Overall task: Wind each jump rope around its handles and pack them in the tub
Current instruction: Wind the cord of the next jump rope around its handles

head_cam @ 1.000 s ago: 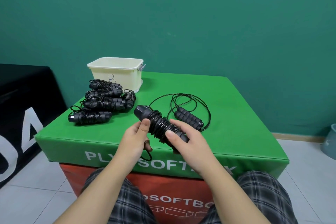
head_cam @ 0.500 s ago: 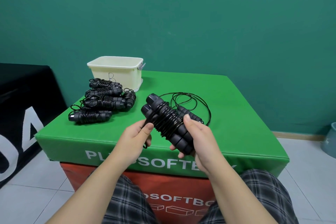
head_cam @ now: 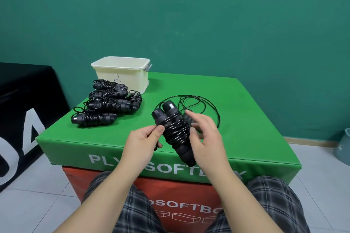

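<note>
Above the box (head_cam: 236, 119), your left hand (head_cam: 144, 142) pinches the cord end taut while your right hand (head_cam: 204, 138) grips the rope (head_cam: 175, 130), steadying it.

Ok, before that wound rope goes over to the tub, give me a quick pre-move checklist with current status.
1. Rope bundle held: ok, left hand pinches it, right hand supports it.
2. Cord fully wound: ok, coils cover both handles.
3. Loose end tucked: cannot tell, hidden by the left hand's fingers.
4. Tub open and upright: ok.
5. Room inside tub: cannot tell, interior hidden.
6. Unwound rope on the green box free of the bundle: cannot tell, it lies right behind the hands.
</note>
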Available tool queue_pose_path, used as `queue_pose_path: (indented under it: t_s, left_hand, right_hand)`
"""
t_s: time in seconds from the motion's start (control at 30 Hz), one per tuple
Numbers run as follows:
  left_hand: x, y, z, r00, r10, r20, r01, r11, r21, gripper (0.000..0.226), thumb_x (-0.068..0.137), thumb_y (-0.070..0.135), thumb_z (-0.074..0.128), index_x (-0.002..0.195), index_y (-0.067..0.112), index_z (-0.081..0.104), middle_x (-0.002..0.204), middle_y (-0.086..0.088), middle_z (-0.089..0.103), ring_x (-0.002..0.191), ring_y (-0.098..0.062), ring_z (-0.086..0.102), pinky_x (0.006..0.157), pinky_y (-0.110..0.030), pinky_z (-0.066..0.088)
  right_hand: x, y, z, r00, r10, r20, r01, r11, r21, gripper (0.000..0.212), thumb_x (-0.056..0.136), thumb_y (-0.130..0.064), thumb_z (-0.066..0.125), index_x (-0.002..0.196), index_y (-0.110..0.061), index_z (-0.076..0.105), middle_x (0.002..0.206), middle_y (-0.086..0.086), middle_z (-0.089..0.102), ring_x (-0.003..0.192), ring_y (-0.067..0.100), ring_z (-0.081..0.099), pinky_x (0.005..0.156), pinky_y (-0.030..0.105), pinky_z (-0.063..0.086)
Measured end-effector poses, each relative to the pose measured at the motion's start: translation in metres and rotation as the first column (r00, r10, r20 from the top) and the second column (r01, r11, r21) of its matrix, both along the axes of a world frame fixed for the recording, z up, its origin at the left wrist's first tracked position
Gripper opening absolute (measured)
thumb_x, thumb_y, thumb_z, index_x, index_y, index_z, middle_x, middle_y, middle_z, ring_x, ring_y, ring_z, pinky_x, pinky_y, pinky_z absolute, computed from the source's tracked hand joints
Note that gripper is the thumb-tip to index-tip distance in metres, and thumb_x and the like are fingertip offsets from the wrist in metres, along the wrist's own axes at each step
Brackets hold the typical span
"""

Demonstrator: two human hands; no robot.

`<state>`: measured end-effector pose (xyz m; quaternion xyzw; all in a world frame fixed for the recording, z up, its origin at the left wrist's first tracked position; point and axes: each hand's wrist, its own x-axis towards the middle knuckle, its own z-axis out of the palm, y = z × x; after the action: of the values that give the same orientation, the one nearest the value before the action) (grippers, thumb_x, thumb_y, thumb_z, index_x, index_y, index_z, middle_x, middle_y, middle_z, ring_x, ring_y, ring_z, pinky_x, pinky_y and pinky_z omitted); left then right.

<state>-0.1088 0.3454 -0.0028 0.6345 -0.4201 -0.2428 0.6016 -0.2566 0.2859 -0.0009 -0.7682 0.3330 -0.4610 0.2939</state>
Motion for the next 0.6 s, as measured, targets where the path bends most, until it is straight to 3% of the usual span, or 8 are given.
queue_pose_path:
  t_s: [0.13, 0.3, 0.37, 0.47, 0.6]
  left_hand:
    - [-0.008, 0.0, 0.003, 0.986, 0.048, 0.16, -0.05, 0.999, 0.012, 0.019, 0.09, 0.036, 0.059, 0.073, 0.044, 0.064, 0.054, 0.007, 0.065, 0.047, -0.005, 0.051, 0.055, -0.025, 0.042]
    - [-0.014, 0.004, 0.01, 0.952, 0.066, 0.3, -0.082, 0.996, 0.04, 0.017, 0.088, 0.037, 0.06, 0.073, 0.032, 0.065, 0.043, 0.001, 0.052, 0.039, -0.005, 0.048, 0.042, -0.018, 0.034]
    - [-0.017, 0.005, 0.009, 0.934, 0.03, 0.356, -0.046, 0.998, 0.037, 0.019, 0.088, 0.034, 0.062, 0.072, 0.024, 0.068, 0.043, -0.001, 0.05, 0.041, -0.009, 0.046, 0.045, -0.021, 0.033]
    - [-0.018, 0.004, 0.007, 0.908, -0.052, 0.417, 0.024, 0.997, 0.072, 0.018, 0.089, 0.03, 0.062, 0.077, 0.021, 0.071, 0.046, 0.004, 0.049, 0.044, -0.006, 0.046, 0.047, -0.021, 0.034]
    - [-0.012, -0.001, 0.002, 0.971, -0.153, 0.185, 0.147, 0.988, 0.049, 0.028, 0.092, 0.01, 0.057, 0.076, 0.031, 0.065, 0.056, 0.015, 0.06, 0.047, 0.0, 0.051, 0.051, -0.015, 0.044]
  right_hand:
    - [0.006, 0.007, -0.002, 0.981, -0.026, -0.193, 0.004, 0.994, -0.111, 0.05, 0.087, -0.024, 0.044, 0.135, -0.028, 0.052, 0.139, -0.009, 0.044, 0.127, 0.009, 0.034, 0.104, 0.009, 0.016]
    - [0.008, 0.006, -0.011, 0.904, -0.016, -0.428, -0.066, 0.982, -0.177, 0.089, 0.085, -0.029, 0.067, 0.151, -0.031, 0.008, 0.158, -0.01, 0.01, 0.143, 0.015, 0.014, 0.117, 0.027, 0.014]
    - [0.01, 0.005, -0.013, 0.91, -0.039, -0.413, -0.034, 0.985, -0.168, 0.096, 0.083, -0.023, 0.07, 0.152, -0.026, 0.003, 0.159, -0.008, 0.01, 0.143, 0.013, 0.015, 0.119, 0.03, 0.017]
    - [0.008, 0.001, -0.015, 0.935, -0.024, -0.353, -0.012, 0.995, -0.101, 0.09, 0.085, -0.017, 0.065, 0.153, -0.022, 0.007, 0.156, -0.007, 0.019, 0.141, 0.008, 0.022, 0.114, 0.029, 0.026]
    - [0.0, 0.001, -0.009, 0.981, 0.058, -0.187, -0.026, 0.985, 0.169, 0.081, 0.083, -0.018, 0.066, 0.15, -0.029, 0.022, 0.143, -0.015, 0.04, 0.114, -0.018, 0.038, 0.093, 0.005, 0.029]
